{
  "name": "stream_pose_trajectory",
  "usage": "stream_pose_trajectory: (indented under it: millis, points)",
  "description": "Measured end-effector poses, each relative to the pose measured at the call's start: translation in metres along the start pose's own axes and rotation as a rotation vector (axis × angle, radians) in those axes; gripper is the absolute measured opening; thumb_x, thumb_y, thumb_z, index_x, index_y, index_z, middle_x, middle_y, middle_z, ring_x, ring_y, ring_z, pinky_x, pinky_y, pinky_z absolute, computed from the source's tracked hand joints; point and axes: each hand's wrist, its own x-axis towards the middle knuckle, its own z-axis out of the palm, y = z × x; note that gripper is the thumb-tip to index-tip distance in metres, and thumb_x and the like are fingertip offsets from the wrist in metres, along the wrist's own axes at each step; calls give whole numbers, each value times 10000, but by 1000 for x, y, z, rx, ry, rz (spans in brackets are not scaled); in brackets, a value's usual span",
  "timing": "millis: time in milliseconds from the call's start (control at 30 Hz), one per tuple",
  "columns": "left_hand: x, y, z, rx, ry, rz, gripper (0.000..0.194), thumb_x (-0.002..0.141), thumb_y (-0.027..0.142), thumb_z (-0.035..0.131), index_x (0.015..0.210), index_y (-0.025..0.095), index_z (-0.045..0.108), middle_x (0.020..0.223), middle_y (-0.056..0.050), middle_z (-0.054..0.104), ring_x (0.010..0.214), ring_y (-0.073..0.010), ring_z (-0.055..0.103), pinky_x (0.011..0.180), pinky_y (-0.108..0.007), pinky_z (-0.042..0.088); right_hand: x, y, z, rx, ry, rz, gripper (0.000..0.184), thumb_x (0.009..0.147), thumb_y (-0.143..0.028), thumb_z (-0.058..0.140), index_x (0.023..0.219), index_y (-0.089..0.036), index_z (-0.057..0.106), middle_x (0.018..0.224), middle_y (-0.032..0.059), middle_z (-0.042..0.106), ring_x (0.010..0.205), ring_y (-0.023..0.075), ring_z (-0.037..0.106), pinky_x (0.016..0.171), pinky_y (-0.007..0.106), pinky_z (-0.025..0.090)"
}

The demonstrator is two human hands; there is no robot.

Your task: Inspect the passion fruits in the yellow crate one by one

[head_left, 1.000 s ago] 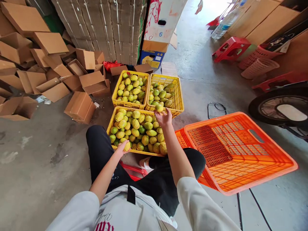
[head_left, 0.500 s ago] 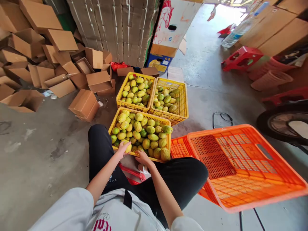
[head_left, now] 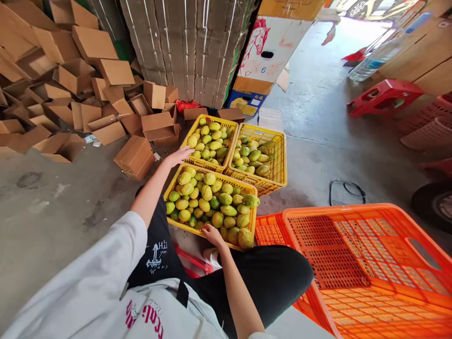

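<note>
Yellow-green oval fruits fill the near yellow crate in front of my knees. My left hand reaches over the left corner of the far-left yellow crate, fingers stretched out. Close to its fingertips lies a yellow fruit among the others in that crate. My right hand stays at the front edge of the near crate, its fingers curled at the rim beside the fruits. What those fingers hold, if anything, is hidden. Beside the far-left crate stands another yellow crate, partly filled with similar fruits.
A large orange crate stands at my right. Cardboard boxes lie heaped at the left, below a stack of flattened cardboard. Farther right are a red stool, a black cable and a wheel.
My left hand has moved forward from the near crate, where it held a yellow fruit, to the far-left crate, and its fingers are now apart. My right hand has hardly moved.
</note>
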Motion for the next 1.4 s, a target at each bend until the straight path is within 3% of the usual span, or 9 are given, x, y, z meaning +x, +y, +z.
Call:
stream_pose_trajectory:
  millis: [100,233,467,633,767,967,1100,1267,1400]
  points:
    - [-25,-35,-1,55,-140,-144,467,847,551,672,1191,236,645,1366,-140,706,1232,-290,682,1062,-436,490,1,0,0,-6,-8,-3,262,965,-182,527,1119,-140,736,1168,126,772,1094,232,704,923,281,470]
    - [-49,-76,3,204,-105,-275,326,788,472,730,983,214,688,1123,-85,787,1074,-266,736,984,-392,523,1,0,0,-7,-11,-4,261,969,-170,524,1124,-142,732,1190,123,766,1112,227,688,922,275,457]
    - [-43,-112,22,250,-199,-201,261,727,440,784,781,208,678,799,-41,745,861,-246,733,819,-331,571,4,-1,2,-6,-15,14,250,961,-163,525,1089,-153,740,1176,119,768,1073,223,692,892,270,460]
    - [-38,-129,57,458,-247,-72,139,845,323,650,920,213,689,1039,-75,776,1038,-262,723,972,-354,548,7,3,4,-5,-5,31,269,970,-158,508,1108,-139,738,1202,132,763,1099,221,696,918,260,470]
    - [-41,-137,75,781,-163,172,296,902,231,548,1174,175,650,1339,-163,652,1316,-301,584,1129,-413,461,9,5,5,9,9,50,273,967,-161,517,1131,-145,735,1237,137,760,1131,238,697,948,278,478]
    - [-48,-143,86,1096,-162,227,493,892,146,526,1385,146,517,1492,-218,484,1427,-351,438,1052,-470,508,15,6,8,30,44,78,272,968,-182,507,1129,-151,724,1190,140,769,1102,250,711,954,314,506]
    - [-47,-136,93,1099,-118,230,414,923,154,500,1329,155,576,1440,-204,534,1375,-348,490,1065,-467,495,35,-1,-1,90,178,-10,296,927,-156,487,1125,-156,707,1134,133,765,1048,242,715,957,341,531]
    - [-30,-128,85,951,174,163,494,941,243,541,1427,155,532,1561,-205,438,1467,-395,393,1196,-523,363,81,-31,-25,163,311,-123,414,863,-143,518,1260,-143,633,1230,165,710,994,248,707,950,379,554]
    - [-11,-134,77,760,126,-25,704,893,314,647,1549,233,403,1576,-198,385,1339,-419,534,1115,-528,436,104,-55,-35,137,321,-30,409,909,-183,527,1310,-148,605,1054,148,745,1043,320,700,1018,466,520]
